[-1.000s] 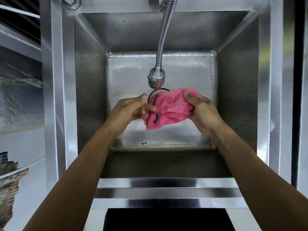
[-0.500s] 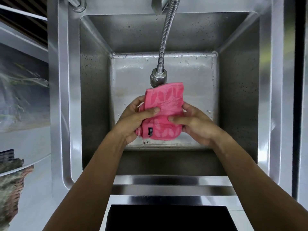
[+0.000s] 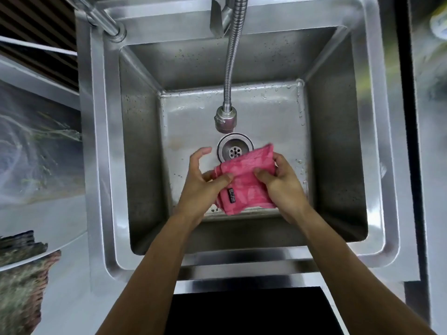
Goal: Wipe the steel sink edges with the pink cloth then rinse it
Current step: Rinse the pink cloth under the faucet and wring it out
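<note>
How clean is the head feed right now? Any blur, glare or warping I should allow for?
Head view: the cloth, both hands and the drain are fairly sharp; the left and right margins are smeared with motion blur. Wide-angle warping bows the sink rim. Bright reflections streak the basin's right wall; a greenish glare sits top right.

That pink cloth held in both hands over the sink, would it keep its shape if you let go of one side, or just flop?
Probably flop: the pink patterned cloth bunches and folds between the left hand and right hand, and its lower edge droops. It looks light, since fingertips alone hold it. Droplets dot the steel sink, so it may be damp and somewhat heavier.
</note>
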Tool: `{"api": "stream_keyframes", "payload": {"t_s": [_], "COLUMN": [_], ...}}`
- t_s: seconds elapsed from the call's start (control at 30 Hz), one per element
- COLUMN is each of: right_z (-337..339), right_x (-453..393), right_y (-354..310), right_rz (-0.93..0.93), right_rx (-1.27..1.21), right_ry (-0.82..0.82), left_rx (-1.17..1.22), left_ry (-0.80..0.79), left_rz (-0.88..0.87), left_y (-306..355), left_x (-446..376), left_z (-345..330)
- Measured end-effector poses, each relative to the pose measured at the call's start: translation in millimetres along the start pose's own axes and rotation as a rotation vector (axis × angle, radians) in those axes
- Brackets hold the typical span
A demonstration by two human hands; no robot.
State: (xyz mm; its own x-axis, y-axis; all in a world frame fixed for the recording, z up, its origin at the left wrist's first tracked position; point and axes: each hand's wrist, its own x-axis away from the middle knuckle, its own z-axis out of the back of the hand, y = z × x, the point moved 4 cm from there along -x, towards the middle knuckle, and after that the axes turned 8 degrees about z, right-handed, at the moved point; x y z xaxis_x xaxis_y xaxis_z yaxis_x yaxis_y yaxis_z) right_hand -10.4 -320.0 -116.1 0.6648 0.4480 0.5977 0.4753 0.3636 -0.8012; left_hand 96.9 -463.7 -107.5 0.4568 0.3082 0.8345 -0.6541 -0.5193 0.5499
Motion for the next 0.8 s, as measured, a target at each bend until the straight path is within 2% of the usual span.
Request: {"api": "stream_keyframes", "payload": {"t_s": [0.1, 0.2, 0.27, 0.4, 0.5, 0.6, 0.73, 0.8], "right_z": [4, 8, 5, -9, -12, -10, -4, 4], "right_x": [28, 58, 61, 67, 82, 110, 148, 147], "right_y": [-20, -50, -51, -50, -63, -90, -131, -132], "right_rz": [0.113, 0.358, 0.362, 0.334, 0.336, 0.453, 0.669, 0.576], "right_rx": [-0.034, -0.074, -0.038, 0.08, 0.005, -0.048, -0.124, -0.283], "right_ry": [0.049, 0.109, 0.105, 0.121, 0.235, 0.358, 0.365, 0.325], "left_rx": [-0.092, -0.11, -0.19, -0.392, -0.388, -0.412, -0.4, -0.42], "left_ry": [-0.064, -0.216, -0.267, -0.218, -0.202, -0.172, -0.255, -0.307], "left_rz": [-0.213, -0.252, -0.227, -0.309, -0.398, -0.542, -0.813, -0.811], "left_y": [29, 55, 58, 62, 66, 85, 114, 124], "left_x": [22, 38, 36, 44, 62, 91, 143, 145], "left_z": [5, 5, 4, 1, 7, 10, -1, -7]}}
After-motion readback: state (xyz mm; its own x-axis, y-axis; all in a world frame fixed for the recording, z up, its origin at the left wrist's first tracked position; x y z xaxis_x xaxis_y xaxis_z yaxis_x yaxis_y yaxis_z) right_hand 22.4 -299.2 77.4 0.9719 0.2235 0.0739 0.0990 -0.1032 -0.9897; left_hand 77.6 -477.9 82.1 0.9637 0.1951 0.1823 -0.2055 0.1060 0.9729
